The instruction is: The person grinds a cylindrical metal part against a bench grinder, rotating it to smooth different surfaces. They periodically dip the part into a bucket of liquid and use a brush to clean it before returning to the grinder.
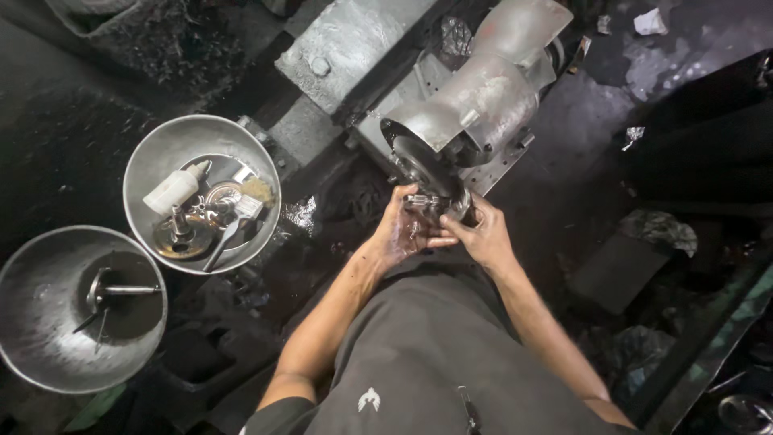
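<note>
Both hands grip one small shiny metal part (425, 201) against the buffing wheel (419, 165) of a bench grinder (475, 105) — part sits just below the wheel, centre frame. Left hand (403, 229) clenched round its near-left end, right hand (481, 232) pinching the right end. Best kept: firm two-hand hold, light even pressure, fingertips off the wheel face. Left of the arms, a steel bowl (145, 173) holds a white bottle (173, 189) and brass bits; nearer-left bowl (36, 314) holds a metal fitting (109, 292).
</note>
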